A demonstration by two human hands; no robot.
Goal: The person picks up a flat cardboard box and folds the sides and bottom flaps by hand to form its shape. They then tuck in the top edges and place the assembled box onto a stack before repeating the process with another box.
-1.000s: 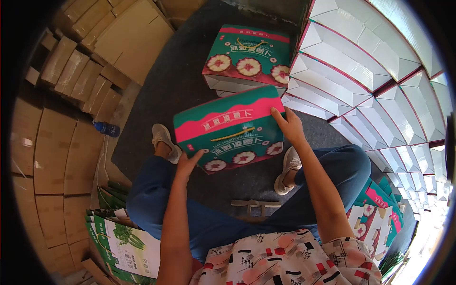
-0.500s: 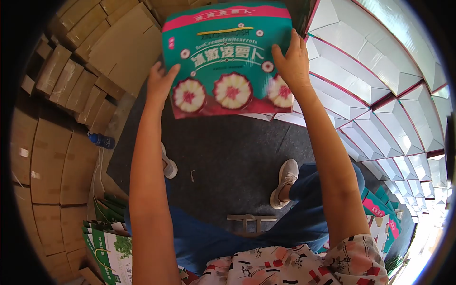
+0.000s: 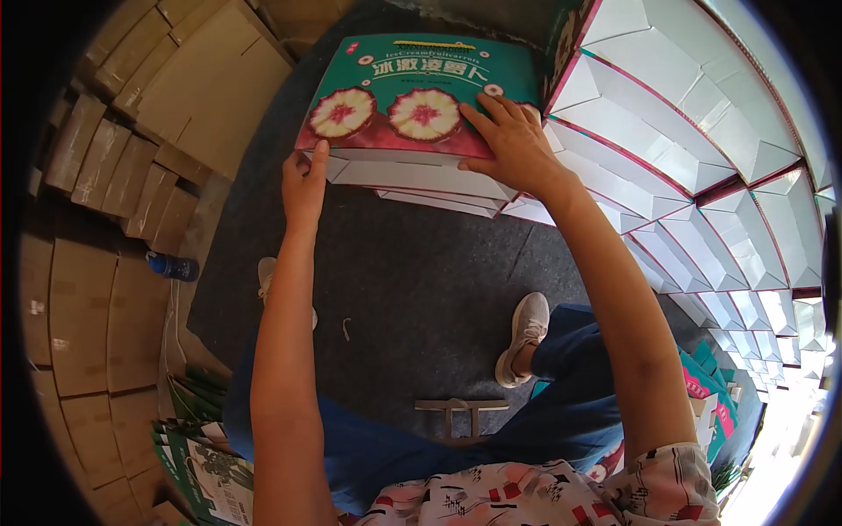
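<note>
A teal and pink printed cardboard gift box point(image 3: 424, 83) lies with its big printed face up, on top of another white-edged box point(image 3: 447, 203) at the far end of the dark floor. My left hand point(image 3: 304, 186) grips its near left corner, thumb on the printed face and fingers around the side. My right hand point(image 3: 517, 145) lies on the near right part of the printed face, fingers spread out and thumb by the near edge. It covers part of the radish pictures. A yellow cord handle point(image 3: 434, 46) shows near the box's far edge.
White-sided boxes point(image 3: 667, 114) are stacked high on the right. Brown cartons point(image 3: 83, 298) line the left, with a blue bottle point(image 3: 173, 266) before them. Folded green packages point(image 3: 206, 473) lie lower left, flattened teal boxes point(image 3: 715, 394) lower right. A T-shaped piece point(image 3: 462, 408) lies between my legs.
The gift box has gone from held up and tilted toward me to lying on another box. My right hand has shifted from its right side onto the printed face; my left hand is at the corner.
</note>
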